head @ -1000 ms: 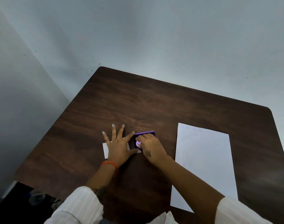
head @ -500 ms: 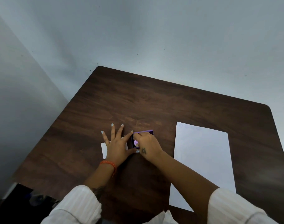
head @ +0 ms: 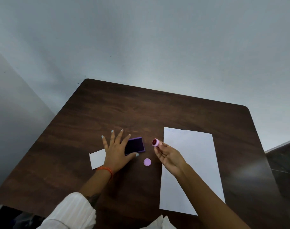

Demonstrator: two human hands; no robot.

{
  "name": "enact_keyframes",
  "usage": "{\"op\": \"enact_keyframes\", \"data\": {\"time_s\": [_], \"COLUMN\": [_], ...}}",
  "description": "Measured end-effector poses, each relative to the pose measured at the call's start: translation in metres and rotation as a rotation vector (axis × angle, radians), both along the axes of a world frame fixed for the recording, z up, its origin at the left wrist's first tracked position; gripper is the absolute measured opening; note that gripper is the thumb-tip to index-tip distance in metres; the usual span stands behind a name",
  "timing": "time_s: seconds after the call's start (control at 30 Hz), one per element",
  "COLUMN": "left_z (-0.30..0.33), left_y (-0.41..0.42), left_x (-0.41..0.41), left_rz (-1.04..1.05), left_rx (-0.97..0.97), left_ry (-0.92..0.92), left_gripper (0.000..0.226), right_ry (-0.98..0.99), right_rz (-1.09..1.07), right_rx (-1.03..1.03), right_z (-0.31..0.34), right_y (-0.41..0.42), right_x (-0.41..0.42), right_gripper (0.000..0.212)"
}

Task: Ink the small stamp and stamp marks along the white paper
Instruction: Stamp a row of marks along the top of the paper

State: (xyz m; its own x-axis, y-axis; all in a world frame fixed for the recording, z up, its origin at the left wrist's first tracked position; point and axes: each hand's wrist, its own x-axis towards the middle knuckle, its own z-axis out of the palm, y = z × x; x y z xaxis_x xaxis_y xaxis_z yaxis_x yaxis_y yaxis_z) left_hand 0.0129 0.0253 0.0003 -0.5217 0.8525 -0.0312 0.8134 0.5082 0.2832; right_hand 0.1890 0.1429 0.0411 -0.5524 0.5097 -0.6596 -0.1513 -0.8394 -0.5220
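Head view. Right hand [head: 170, 157], centre frame, is pinching the small stamp [head: 155, 142] by its pink barrel, dark inked face tilting up toward the camera, off the desk [head: 124, 104]. Stamp is looking light, rigid plastic; a fingertip grip on the barrel should do.

Left hand [head: 115, 150] is lying flat, fingers spread, holding nothing, pressing the left edge of the purple ink pad [head: 135, 146], a flat rectangular tray with a dark pad.

White paper [head: 190, 166], thin and floppy, is lying right of centre; likely to slide on smooth wood. Round lilac cap [head: 147, 162] is resting below the pad.
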Motion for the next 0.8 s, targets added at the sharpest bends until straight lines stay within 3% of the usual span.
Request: {"op": "enact_keyframes", "data": {"time_s": [0.4,0.67,0.8], "left_z": [0.002,-0.005,-0.010], "left_y": [0.073,0.108,0.122], "left_x": [0.067,0.070,0.065], "left_rz": [-0.267,-0.341,-0.363], "left_rx": [-0.015,-0.070,-0.104], "left_ry": [-0.054,-0.038,-0.031], "left_gripper": [0.071,0.077,0.084], "right_ry": [0.121,0.038,-0.096], "right_rz": [-0.287,-0.391,-0.380], "right_rx": [-0.048,0.007,0.120], "right_z": [-0.002,-0.005,-0.011], "right_y": [0.037,0.075,0.094], "right_x": [0.091,0.107,0.102], "right_gripper": [0.018,0.014,0.019]}}
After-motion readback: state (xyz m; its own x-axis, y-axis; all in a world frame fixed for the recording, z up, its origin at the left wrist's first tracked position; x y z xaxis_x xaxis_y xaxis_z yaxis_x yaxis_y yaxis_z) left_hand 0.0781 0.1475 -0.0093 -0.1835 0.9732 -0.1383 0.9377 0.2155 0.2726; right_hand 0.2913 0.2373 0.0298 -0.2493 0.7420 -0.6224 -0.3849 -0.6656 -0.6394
